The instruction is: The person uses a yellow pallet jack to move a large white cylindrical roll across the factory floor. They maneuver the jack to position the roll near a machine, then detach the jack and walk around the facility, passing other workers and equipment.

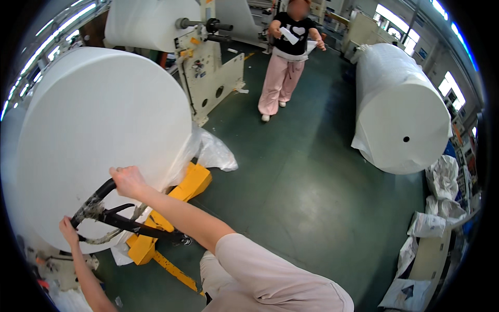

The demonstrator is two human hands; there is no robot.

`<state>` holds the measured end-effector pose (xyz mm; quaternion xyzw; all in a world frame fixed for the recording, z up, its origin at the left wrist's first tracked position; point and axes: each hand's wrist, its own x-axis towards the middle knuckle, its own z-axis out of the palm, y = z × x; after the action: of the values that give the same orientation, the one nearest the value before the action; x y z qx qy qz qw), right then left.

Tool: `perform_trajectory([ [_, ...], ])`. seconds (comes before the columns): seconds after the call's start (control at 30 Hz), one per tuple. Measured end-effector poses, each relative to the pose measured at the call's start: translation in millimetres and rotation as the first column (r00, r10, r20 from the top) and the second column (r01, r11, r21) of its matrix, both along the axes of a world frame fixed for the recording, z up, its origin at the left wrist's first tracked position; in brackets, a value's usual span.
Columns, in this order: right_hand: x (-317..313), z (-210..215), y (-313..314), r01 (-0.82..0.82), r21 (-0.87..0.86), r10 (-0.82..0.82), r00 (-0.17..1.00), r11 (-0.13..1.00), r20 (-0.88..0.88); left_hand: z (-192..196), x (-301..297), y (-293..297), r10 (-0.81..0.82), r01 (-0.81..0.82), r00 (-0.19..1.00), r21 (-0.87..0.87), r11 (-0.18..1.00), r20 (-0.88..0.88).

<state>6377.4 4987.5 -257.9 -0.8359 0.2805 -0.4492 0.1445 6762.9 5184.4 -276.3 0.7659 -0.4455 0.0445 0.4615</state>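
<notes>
Both my hands grip the black loop handle (93,200) of a yellow pallet jack (193,182). My right hand (129,182) is closed round the handle's upper end, its arm stretched out to the left. Lower down, my left hand (68,231) is wrapped round the near end of the same loop. A small black lever (119,208) sits inside the loop, and whitish wrapping covers part of the grip. Right behind the handle stands a huge white roll (104,119), lying on its side with its flat end toward me. Crumpled clear plastic film (215,151) hangs from its right edge.
Another large wrapped white roll (405,109) lies at the right. A person (291,47) in pink trousers stands ahead on the green floor (291,192), holding white material. A cream machine frame (213,83) rises beyond the near roll. White sacks (429,224) line the right side.
</notes>
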Motion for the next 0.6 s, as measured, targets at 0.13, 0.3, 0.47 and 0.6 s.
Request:
perform_trajectory([
  [0.13,-10.6,4.9,-0.5,-0.015,0.058,0.014,1.000,0.998,0.014,-3.2,3.9,-13.2,-0.042,0.040,0.996,-0.026,0.999,-0.077],
  [0.3,-26.1,9.9,19.1,-0.065,0.113,0.061,0.997,0.991,0.040,-10.3,20.6,-4.2,-0.050,0.047,0.998,-0.058,0.997,-0.048],
  [0.47,-37.0,7.2,27.3,-0.081,0.171,0.073,0.996,0.982,0.053,-1.3,31.0,9.4,-0.120,0.136,0.980,0.093,0.986,-0.161],
  [0.6,-71.8,9.5,37.6,-0.046,0.177,0.043,0.999,0.983,0.018,30.5,-38.1,-27.7,-0.266,0.208,0.881,0.185,0.960,0.390],
])
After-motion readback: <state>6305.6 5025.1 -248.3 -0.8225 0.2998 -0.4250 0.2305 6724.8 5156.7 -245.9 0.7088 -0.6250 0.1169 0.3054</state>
